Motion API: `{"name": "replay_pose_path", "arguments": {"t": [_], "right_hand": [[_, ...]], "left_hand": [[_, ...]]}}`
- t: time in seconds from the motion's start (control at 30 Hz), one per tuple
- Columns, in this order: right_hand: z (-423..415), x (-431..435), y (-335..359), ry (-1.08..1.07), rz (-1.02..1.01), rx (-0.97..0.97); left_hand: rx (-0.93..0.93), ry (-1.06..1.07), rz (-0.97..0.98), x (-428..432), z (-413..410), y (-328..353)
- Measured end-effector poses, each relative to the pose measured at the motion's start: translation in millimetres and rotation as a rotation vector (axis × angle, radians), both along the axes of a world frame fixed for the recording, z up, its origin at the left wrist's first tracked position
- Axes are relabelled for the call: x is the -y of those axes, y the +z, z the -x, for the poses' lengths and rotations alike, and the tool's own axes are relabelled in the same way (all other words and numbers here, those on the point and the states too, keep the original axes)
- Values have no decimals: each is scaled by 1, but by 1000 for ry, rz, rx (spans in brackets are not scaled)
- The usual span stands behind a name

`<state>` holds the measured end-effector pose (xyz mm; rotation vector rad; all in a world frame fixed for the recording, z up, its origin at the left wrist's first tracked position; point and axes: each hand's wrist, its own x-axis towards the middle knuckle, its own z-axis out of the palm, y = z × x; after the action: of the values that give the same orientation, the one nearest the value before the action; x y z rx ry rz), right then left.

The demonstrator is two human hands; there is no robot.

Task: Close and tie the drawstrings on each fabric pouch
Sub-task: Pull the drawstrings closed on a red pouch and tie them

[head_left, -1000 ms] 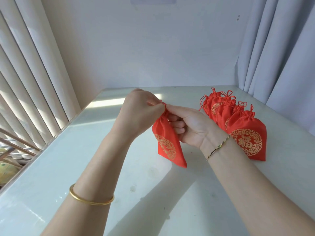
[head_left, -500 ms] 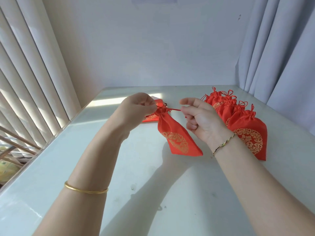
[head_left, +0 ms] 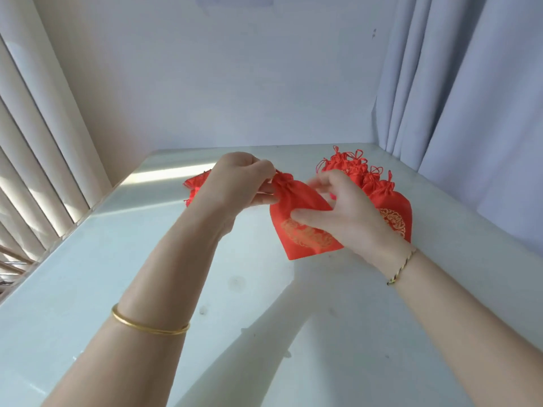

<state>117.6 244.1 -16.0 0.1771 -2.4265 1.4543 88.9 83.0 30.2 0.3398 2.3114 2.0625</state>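
— Which one is being worked on?
— The red pouch [head_left: 302,221] with the round gold print, up over the middle of the desk [head_left: 117,289]. Its neck is gathered tight and pinched in the left hand [head_left: 241,183].
— And the others?
— A row of pouches [head_left: 390,207] overlaps at the desk's far right, necks cinched and strings looped. Another red pouch [head_left: 195,186] lies far left, mostly hidden.
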Motion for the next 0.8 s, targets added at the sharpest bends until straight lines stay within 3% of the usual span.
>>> {"name": "replay_pose_path", "arguments": {"t": [0.07, 0.13, 0.33, 0.57, 0.63, 0.8], "right_hand": [[-13, -19, -4, -63, 14, -75], [-22, -42, -11, -101, 164, -51], [-22, -97, -32, -255, 419, 84], [-15, -120, -45, -535, 237, 34], [-12, -123, -49, -599, 98, 33], [-11, -114, -53, -694, -79, -46]], "left_hand": [[-12, -90, 4, -18, -7, 1], [-14, -203, 74, -37, -13, -4], [10, -280, 515, -108, -12, -51], [-141, -98, 466, -154, 0, -80], [-170, -44, 470, -158, 3, -84], [-137, 16, 416, -160, 8, -92]]}}
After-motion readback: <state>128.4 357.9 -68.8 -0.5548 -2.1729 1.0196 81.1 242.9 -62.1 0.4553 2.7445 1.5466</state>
